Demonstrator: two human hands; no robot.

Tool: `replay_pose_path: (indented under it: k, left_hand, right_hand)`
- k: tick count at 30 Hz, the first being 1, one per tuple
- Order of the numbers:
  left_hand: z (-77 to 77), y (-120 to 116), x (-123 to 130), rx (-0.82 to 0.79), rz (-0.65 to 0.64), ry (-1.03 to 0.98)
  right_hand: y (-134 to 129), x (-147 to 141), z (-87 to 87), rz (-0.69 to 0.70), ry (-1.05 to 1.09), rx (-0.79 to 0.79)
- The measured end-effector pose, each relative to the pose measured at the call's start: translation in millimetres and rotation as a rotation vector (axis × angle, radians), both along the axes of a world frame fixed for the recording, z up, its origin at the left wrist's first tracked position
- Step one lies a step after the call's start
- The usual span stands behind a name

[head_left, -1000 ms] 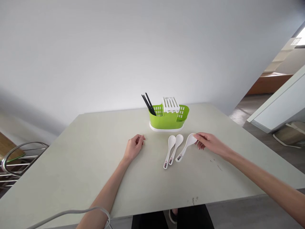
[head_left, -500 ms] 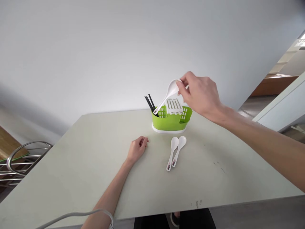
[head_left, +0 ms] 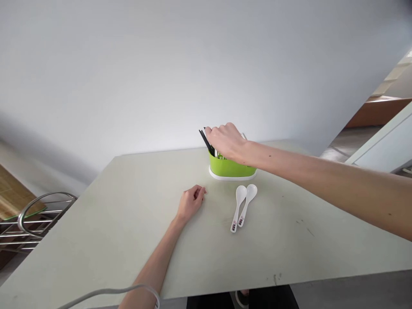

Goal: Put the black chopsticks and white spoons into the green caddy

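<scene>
My right hand (head_left: 225, 139) is over the left part of a green utensil holder (head_left: 230, 168) with a white base. Its fingers are closed round a white spoon (head_left: 216, 153); most of it is hidden behind the hand, and a bit of white shows below, inside the holder's rim. Beside the fingers, black chopsticks (head_left: 206, 140) lean out of the holder's left end. My left hand (head_left: 190, 204) rests on the table with its fingers curled and nothing visible in them. Two more white spoons (head_left: 240, 195) lie side by side in front of the holder, bowls away from me.
The pale table (head_left: 135, 193) meets a white wall (head_left: 161, 77) at the back. A grey cable (head_left: 112, 290) crosses my left forearm. On the left stands a metal rack (head_left: 35, 219) with a wooden board (head_left: 16, 193).
My right hand has moved left and down with the spoon, from above the holder to its left part. The view has shifted slightly; my left hand still rests on the table.
</scene>
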State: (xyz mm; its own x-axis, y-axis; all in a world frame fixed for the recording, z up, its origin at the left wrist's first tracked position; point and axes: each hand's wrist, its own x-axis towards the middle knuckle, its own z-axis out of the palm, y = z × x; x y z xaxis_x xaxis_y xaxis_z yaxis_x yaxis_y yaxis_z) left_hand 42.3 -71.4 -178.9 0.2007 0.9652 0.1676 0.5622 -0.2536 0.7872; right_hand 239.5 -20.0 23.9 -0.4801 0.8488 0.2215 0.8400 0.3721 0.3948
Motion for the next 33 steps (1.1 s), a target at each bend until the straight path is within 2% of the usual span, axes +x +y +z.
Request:
replay_pose_path:
  k: [7, 12, 21, 27, 30, 33]
  left_hand:
    - [-3.5, 1, 0, 0.014, -0.013, 0.025]
    - [-2.4, 1, 1, 0.011, -0.008, 0.026]
    - [-4.4, 1, 0, 0.014, -0.015, 0.038]
    - [-3.5, 1, -1, 0.018, -0.018, 0.035]
    - [-3.4, 1, -1, 0.019, -0.015, 0.033]
    - [-3.1, 1, -2, 0.02, -0.01, 0.042]
  right_hand:
    - [2, -19, -22.1, 0.019, 0.015, -0.09]
    - [12, -24, -36.1, 0.019, 0.119, -0.124]
    - [19, -18, -41.2, -0.069, 0.215, -0.139]
    - [-10, -7, -45.0, -0.05, 0.225, -0.119]
    - [-32, 6, -58.2, 0.083, 0.198, -0.049]
    - [-48, 33, -79.7, 0.219, 0.142, -0.101]
